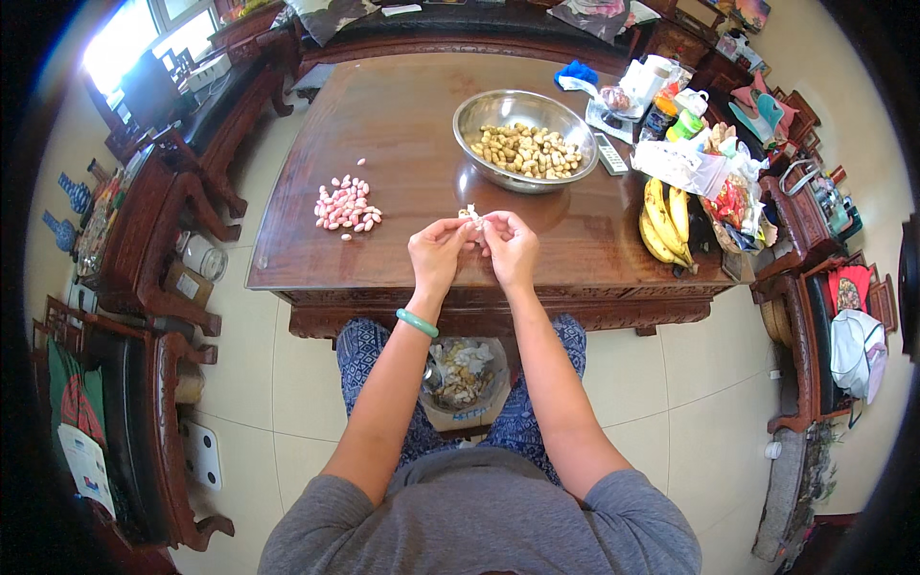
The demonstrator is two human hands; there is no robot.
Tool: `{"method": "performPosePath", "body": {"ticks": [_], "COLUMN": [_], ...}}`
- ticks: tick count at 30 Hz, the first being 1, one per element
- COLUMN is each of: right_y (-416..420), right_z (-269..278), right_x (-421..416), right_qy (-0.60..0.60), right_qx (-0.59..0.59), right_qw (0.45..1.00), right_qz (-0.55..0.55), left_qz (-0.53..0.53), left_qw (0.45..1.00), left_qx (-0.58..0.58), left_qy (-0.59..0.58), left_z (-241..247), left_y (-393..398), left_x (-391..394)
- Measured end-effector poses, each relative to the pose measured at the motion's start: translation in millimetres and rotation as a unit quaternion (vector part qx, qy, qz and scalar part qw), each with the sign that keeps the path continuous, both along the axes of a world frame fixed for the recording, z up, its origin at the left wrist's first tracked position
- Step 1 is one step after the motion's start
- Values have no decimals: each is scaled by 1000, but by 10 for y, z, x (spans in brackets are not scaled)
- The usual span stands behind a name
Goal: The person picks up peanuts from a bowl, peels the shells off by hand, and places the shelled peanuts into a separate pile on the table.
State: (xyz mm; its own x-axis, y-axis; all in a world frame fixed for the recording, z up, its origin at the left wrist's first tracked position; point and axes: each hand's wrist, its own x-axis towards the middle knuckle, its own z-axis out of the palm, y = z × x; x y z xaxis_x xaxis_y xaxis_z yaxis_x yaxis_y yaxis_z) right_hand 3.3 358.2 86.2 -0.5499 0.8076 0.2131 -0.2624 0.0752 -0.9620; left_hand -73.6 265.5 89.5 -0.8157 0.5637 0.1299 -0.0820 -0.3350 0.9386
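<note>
Both hands meet over the near edge of a dark wooden table. Between the fingertips of my left hand and my right hand is a peanut shell, pale and apparently broken open; fingers partly hide it. A jade-green bangle circles the left wrist. Left of the hands lies a loose pile of shelled pink peanut kernels, a few apart from the rest. Beyond the hands stands a wide stainless steel bowl holding many unshelled peanuts.
Between my knees stands a lined waste bin containing shells and crumpled tissue. Bananas, a remote control, plastic bags and jars crowd the table's right side. Carved wooden chairs flank the tiled floor.
</note>
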Motion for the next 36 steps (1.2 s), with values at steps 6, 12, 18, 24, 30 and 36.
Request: {"method": "performPosePath", "body": {"ticks": [6,12,18,24,30,36], "right_y": [49,75,128,1467,2563,2467], "right_z": [-124,-173,347,976,671,633], "right_x": [-2,38,159,-482,-1261,-1690], "right_qy": [-40,-21,96,-165,-408,-553], "right_qx": [125,178,172,361,495,509], "right_qw": [986,966,971,909,765,659], "right_qz": [-104,-184,-136,-125,-49,-30], "left_qz": [52,217,274,290,261,236], "left_qw": [999,900,768,799,851,882], "left_qx": [6,-201,-337,-236,-180,-143], "left_qy": [6,322,471,470,418,382], "left_z": [11,53,19,-27,27,50], "left_y": [-40,-313,-798,-801,-835,-922], "left_x": [14,-333,-763,-767,-694,-662]}}
